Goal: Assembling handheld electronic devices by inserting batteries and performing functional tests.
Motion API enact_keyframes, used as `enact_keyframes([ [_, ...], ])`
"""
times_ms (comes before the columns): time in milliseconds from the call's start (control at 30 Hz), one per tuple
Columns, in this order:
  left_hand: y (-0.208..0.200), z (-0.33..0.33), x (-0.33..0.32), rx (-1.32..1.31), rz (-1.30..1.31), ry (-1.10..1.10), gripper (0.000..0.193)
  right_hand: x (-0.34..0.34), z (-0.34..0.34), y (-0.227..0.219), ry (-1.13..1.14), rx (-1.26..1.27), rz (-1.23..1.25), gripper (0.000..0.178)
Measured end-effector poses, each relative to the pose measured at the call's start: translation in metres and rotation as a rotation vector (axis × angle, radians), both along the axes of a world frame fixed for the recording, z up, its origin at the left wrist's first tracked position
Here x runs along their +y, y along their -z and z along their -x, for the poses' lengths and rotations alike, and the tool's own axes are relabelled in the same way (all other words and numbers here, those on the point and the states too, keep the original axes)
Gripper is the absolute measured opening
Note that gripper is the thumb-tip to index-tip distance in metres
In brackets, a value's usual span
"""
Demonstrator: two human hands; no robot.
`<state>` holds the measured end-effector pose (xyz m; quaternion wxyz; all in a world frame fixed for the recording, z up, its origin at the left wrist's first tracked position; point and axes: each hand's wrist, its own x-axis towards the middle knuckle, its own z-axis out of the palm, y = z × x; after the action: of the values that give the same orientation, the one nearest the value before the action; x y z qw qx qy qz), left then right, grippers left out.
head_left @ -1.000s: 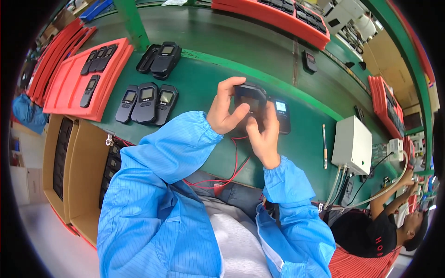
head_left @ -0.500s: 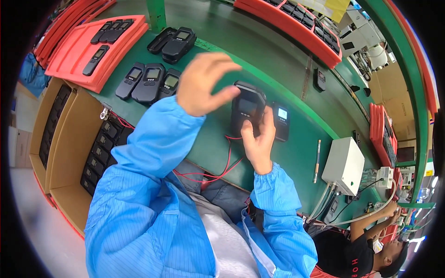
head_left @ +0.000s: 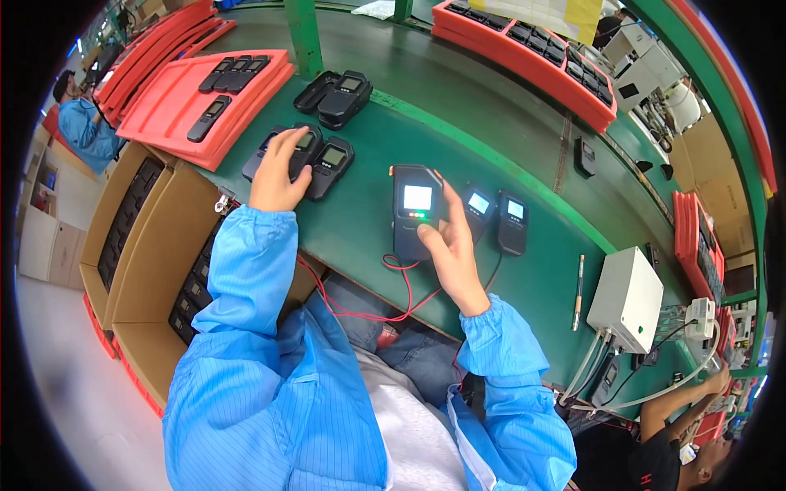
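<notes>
My right hand (head_left: 452, 250) grips a black handheld device (head_left: 407, 231), thumb on its front and fingers along its right side. The device's screen glows white, with small coloured lights below. Two more black devices with lit screens, one (head_left: 475, 214) partly behind my right fingers and another (head_left: 513, 233) farther right, lie on the green table. My left hand (head_left: 277, 182) is over a group of three dark-screened devices at the left, fingers spread and touching the middle device (head_left: 306, 146). The right device (head_left: 331, 168) of that group lies just beyond my left thumb.
Red trays (head_left: 205, 110) bearing devices are stacked at far left, above a cardboard box (head_left: 141, 315) of devices. Red wires (head_left: 360, 316) trail over the table's near edge. A pen (head_left: 579, 290) and a white control box (head_left: 626, 299) are right. A co-worker (head_left: 630, 458) sits lower right.
My left hand has moved left and down from beside the held device to the group of three. The held device's screen has lit up, with coloured lights showing. The view has shifted slightly.
</notes>
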<state>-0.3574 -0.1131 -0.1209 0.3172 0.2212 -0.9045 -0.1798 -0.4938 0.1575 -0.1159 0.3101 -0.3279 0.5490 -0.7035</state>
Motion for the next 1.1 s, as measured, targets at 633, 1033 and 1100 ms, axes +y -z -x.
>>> enact_keyframes([
  [633, -0.012, -0.025, -0.047, -0.021, -0.049, 0.169, 0.059, 0.0, -0.001, 0.0, -0.094, 0.351, -0.253, 0.079],
  [1033, 0.019, 0.01, 0.035, -0.265, 0.584, -0.034, 0.054, -0.002, -0.005, 0.003, -0.001, 0.699, -0.309, 0.051],
  [1100, 0.021, 0.013, 0.04, -0.265, 0.446, -0.006, 0.051, -0.004, -0.007, 0.003, 0.007, 0.72, -0.313, 0.048],
])
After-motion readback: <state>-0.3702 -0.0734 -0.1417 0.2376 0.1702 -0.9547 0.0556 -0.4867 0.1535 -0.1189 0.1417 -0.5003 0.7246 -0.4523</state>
